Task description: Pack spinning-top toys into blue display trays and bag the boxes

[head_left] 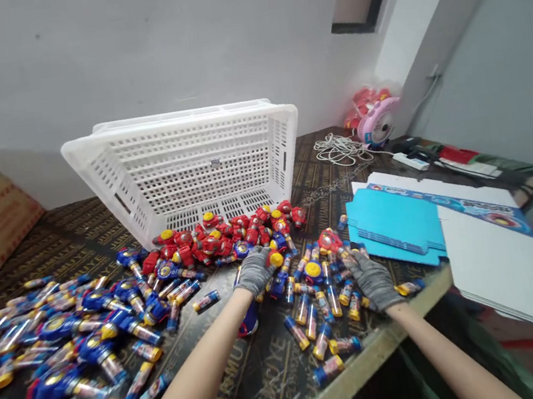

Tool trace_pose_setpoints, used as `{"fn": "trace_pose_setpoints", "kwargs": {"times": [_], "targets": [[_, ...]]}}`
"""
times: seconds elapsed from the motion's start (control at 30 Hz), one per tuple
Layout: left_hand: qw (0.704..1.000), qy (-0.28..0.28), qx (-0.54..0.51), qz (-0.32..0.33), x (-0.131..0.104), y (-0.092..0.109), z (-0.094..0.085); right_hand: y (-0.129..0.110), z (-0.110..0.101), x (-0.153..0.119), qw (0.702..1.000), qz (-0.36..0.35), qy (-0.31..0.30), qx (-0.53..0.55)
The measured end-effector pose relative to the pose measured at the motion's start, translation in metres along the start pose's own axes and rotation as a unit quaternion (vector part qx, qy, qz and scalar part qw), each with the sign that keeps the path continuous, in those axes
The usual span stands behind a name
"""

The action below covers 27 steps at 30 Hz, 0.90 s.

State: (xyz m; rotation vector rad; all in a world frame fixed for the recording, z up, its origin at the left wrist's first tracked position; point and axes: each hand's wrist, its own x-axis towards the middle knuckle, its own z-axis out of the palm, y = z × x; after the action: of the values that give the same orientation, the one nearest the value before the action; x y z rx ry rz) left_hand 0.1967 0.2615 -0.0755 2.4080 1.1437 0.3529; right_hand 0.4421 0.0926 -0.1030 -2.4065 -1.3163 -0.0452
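My left hand, in a grey glove, has its fingers on a red toy piece with a yellow disc, beside the pile of red toy pieces. Near the table's front edge, my right hand, also gloved in grey, is by the small blue and yellow tubes and just below a red toy piece. Its fingertips are among the tubes, and whether it grips one is unclear. A blue toy piece lies between the hands.
A white basket lies on its side behind the red pile. More tubes and blue toys spread over the left. Blue cards and white cardboard sheets are at the right. Beyond them stand a pink fan and white cable.
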Motion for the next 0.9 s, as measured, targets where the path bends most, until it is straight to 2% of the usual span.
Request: {"fn": "trace_pose_setpoints", "kwargs": {"times": [0.07,0.13,0.2,0.27,0.3,0.37,0.43,0.47,0.53,0.57,0.6,0.63,0.7,0.73,0.77,0.8,0.9], "targets": [[0.999,-0.045,0.013,0.019,0.021,0.003,0.015,0.021,0.002,0.006,0.998,-0.005,-0.002,-0.055],[0.997,-0.071,0.029,0.025,0.030,0.006,0.028,0.030,0.003,0.004,0.997,-0.022,-0.001,-0.073],[0.996,-0.083,0.034,0.021,0.033,0.007,0.036,0.025,0.000,-0.002,0.993,-0.061,0.032,-0.098],[0.996,-0.087,0.025,0.015,0.033,0.008,0.038,0.007,-0.002,-0.011,0.984,-0.121,0.056,-0.121],[0.996,-0.085,0.014,0.011,0.032,0.009,0.037,-0.004,-0.003,-0.016,0.980,-0.149,0.045,-0.128],[0.998,-0.063,-0.019,0.002,0.029,0.011,0.030,-0.030,-0.002,-0.027,0.975,-0.171,-0.041,-0.135],[0.998,-0.019,-0.063,-0.015,0.023,0.013,0.018,-0.052,0.002,-0.037,0.969,-0.150,-0.134,-0.142],[0.996,0.006,-0.086,-0.027,0.017,0.013,0.011,-0.059,0.005,-0.041,0.967,-0.138,-0.161,-0.144],[0.988,0.039,-0.138,-0.050,0.002,0.012,-0.002,-0.067,0.012,-0.045,0.966,-0.125,-0.180,-0.135],[0.977,0.045,-0.199,-0.066,-0.008,0.010,-0.008,-0.068,0.015,-0.046,0.967,-0.129,-0.181,-0.127],[0.953,0.045,-0.287,-0.087,-0.019,0.009,-0.013,-0.067,0.018,-0.047,0.968,-0.133,-0.180,-0.113],[0.910,0.037,-0.397,-0.113,-0.031,0.007,-0.017,-0.066,0.020,-0.047,0.971,-0.136,-0.174,-0.087],[0.784,0.014,-0.598,-0.167,-0.053,0.005,-0.022,-0.067,0.022,-0.048,0.978,-0.140,-0.153,0.013],[0.729,0.006,-0.658,-0.186,-0.062,0.006,-0.024,-0.070,0.022,-0.050,0.977,-0.142,-0.140,0.077],[0.697,0.001,-0.690,-0.197,-0.070,0.007,-0.025,-0.074,0.022,-0.052,0.971,-0.146,-0.125,0.140],[0.676,0.000,-0.708,-0.203,-0.077,0.009,-0.025,-0.079,0.021,-0.055,0.963,-0.158,-0.110,0.191],[0.635,0.027,-0.741,-0.215,-0.087,0.016,-0.027,-0.098,0.018,-0.063,0.940,-0.226,-0.059,0.247]]}}
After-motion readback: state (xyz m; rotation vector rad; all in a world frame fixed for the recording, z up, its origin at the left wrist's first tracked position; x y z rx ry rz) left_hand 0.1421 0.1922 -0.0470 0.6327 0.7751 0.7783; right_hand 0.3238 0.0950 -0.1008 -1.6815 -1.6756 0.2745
